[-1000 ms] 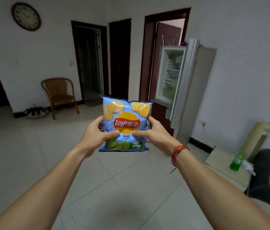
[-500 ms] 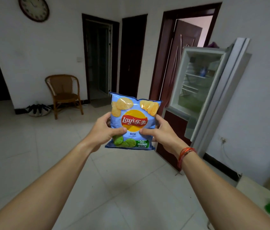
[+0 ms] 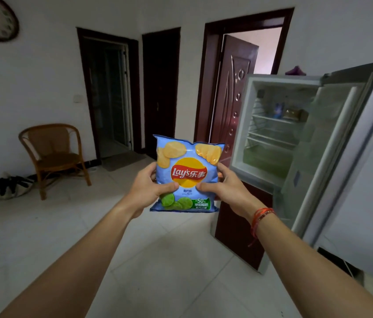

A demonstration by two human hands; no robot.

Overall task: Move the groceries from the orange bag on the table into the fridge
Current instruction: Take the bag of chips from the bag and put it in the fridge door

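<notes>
A light blue Lay's chip bag (image 3: 187,173) is held upright in front of me at chest height. My left hand (image 3: 148,189) grips its left edge with the thumb across the front, and my right hand (image 3: 224,189) grips its right edge the same way. The fridge (image 3: 245,125) stands just right of the bag with its upper door (image 3: 341,143) swung open to the right. Wire shelves inside carry a small blue item (image 3: 278,110) and a brown box (image 3: 294,114). The orange bag and the table are out of view.
A wicker chair (image 3: 52,152) stands by the left wall, with a dark bundle (image 3: 9,184) on the floor beside it. Three dark doorways line the far wall; the right one has a brown door (image 3: 233,92) ajar behind the fridge. Pale floor tiles stretch ahead.
The fridge has grown larger and shifted toward the centre as I walked closer. Both hands keep the same hold on the chip bag. The side table with the green bottle left the view.
</notes>
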